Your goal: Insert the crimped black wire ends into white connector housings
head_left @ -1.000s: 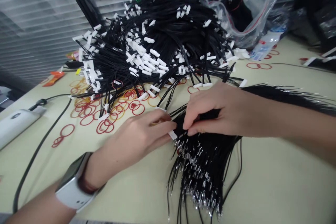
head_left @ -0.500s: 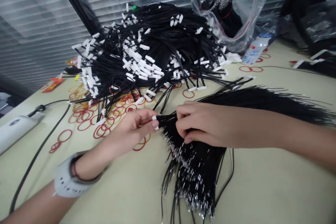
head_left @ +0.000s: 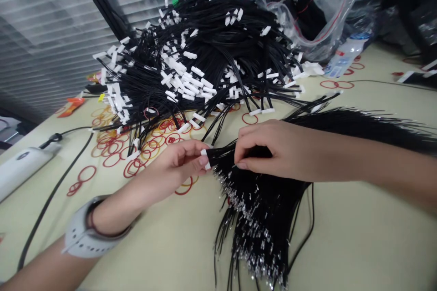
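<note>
Between thumb and fingers, my left hand (head_left: 186, 161) grips a white connector (head_left: 206, 159), from which several black wires run to the right. Just right of it, my right hand (head_left: 269, 148) is closed in a pinch; a tiny metal tip, apparently a wire's terminal, shows at the fingertips, while the rest of that wire is hidden. Beneath both hands lies a thick bundle of black wires (head_left: 269, 204) with silvery crimped ends fanning toward the front. More black wires (head_left: 344, 127) stretch away behind my right forearm.
A large heap of black cables with white connectors (head_left: 191, 86) fills the back. Red and yellow rubber bands (head_left: 150, 145) lie before it. A clear bag of wire bundles (head_left: 307, 18) and a plastic bottle (head_left: 344, 57) stand at back right. A white device (head_left: 27, 168) sits left.
My right hand has shifted slightly up, and its fingers now pinch with a small tip showing near the connector. My left hand keeps its grip on the connector. The view has tilted slightly.
</note>
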Demonstrator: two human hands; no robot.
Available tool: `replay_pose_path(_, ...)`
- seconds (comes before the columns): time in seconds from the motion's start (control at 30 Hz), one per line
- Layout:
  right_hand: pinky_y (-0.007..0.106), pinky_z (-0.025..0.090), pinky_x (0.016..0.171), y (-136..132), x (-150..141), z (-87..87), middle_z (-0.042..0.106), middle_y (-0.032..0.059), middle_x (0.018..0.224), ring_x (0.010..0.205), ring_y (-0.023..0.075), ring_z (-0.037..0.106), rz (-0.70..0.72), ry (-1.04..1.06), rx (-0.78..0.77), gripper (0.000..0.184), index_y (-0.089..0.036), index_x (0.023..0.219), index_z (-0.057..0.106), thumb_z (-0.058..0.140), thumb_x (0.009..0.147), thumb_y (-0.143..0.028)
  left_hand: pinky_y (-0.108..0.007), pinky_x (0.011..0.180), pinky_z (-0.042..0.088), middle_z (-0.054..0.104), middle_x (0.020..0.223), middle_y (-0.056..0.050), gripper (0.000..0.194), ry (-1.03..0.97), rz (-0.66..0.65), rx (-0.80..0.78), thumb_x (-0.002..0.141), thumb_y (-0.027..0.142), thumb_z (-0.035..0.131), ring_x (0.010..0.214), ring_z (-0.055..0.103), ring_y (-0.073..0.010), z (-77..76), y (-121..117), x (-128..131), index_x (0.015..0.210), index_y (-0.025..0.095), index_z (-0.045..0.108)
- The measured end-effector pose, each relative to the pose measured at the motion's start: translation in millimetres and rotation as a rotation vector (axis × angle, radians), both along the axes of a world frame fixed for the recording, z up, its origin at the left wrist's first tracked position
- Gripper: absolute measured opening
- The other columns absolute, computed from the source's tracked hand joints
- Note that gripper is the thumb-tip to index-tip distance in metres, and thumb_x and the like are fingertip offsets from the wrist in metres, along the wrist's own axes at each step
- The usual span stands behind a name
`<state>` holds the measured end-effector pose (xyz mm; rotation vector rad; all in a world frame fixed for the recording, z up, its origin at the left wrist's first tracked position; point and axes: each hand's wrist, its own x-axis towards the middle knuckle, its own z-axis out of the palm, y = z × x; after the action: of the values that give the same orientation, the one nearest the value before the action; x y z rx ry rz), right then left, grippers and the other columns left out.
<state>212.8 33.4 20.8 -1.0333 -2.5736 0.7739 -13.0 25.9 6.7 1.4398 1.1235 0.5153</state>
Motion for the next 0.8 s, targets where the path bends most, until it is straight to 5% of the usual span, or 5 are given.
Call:
replay_pose_path(0.23, 0.021, 0.033, 0.048, -6.2, -9.8, -1.9, 0.059, -0.0083, 0.062, 0.051, 0.0043, 0.046, -0.202, 0.067, -0.035, 0.014, -0.022, 0.073, 0.063, 0.053, 0.081, -0.027, -0.017, 0.066, 0.043, 0.058, 0.079, 0.001, 0.009, -0.011, 0.013, -0.009, 0.084, 0.021, 0.055, 0.071, 0.052, -0.0074, -1.2, -0.9, 0.3, 0.09, 0.015, 0.059)
replay_pose_path(0.8, 0.023, 0.027, 0.044, -14.1, -17.5, -6.8, 0.05, -0.0072, 0.047, 0.035, 0.0033, 0.032, -0.365, 0.035, 0.042, 0.016, -0.021, 0.065, 0.06, 0.052, 0.078, -0.026, -0.019, 0.067, 0.046, 0.061, 0.079, 0.001, 0.014, -0.024, 0.102, -0.071, 0.08, 0.02, 0.061, 0.071, 0.055, -0.0088, -2.7, 1.5, -0.7, 0.093, 0.017, 0.064)
